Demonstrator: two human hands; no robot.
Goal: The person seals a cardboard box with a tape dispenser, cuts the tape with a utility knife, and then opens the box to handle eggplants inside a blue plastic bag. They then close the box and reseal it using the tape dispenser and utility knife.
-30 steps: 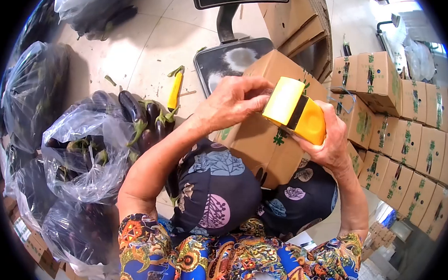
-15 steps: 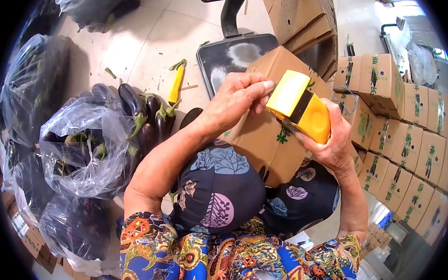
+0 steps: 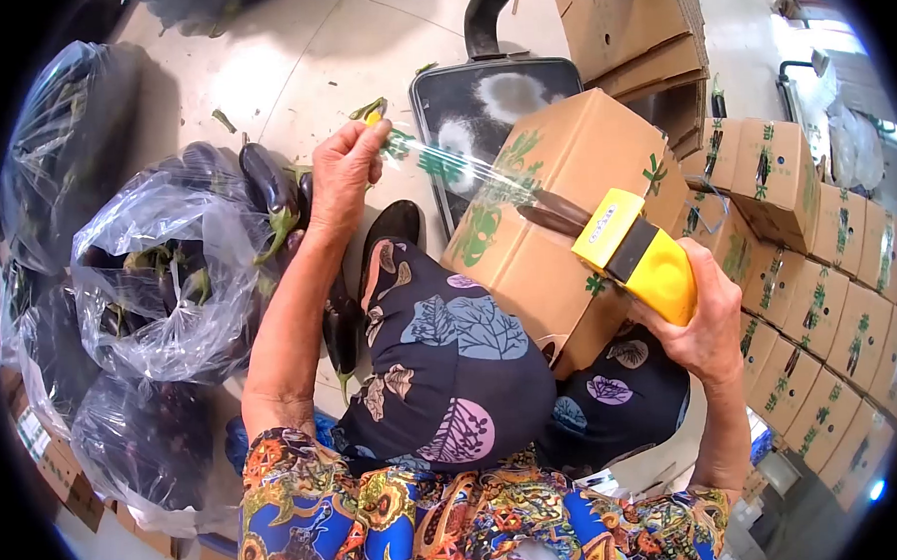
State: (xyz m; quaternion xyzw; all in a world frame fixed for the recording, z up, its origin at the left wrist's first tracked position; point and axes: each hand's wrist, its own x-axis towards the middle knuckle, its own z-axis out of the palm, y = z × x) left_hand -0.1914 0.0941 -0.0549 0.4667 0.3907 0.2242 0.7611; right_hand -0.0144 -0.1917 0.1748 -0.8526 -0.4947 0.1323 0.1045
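Observation:
My right hand (image 3: 708, 314) is wrapped round a yellow and black tape dispenser (image 3: 638, 257) over the right side of a cardboard box (image 3: 559, 290). A strip of clear tape with green print (image 3: 454, 167) runs taut from the dispenser out past the box's left side. Its free end is pinched in my left hand (image 3: 349, 174), which is raised over the floor. The box has green markings and sits tilted between my knees, its far part over the black platform of a scale (image 3: 510, 82).
Clear plastic bags (image 3: 161, 333) of eggplants stand on the left, with loose eggplants (image 3: 268, 193) beside them. Flattened cardboard (image 3: 648, 41) leans behind the box. Stacked, printed cartons (image 3: 829, 283) fill the right side.
My left hand has moved from beside the dispenser to the upper left, drawing out a long strip of tape. My right hand and the dispenser have shifted slightly right and down.

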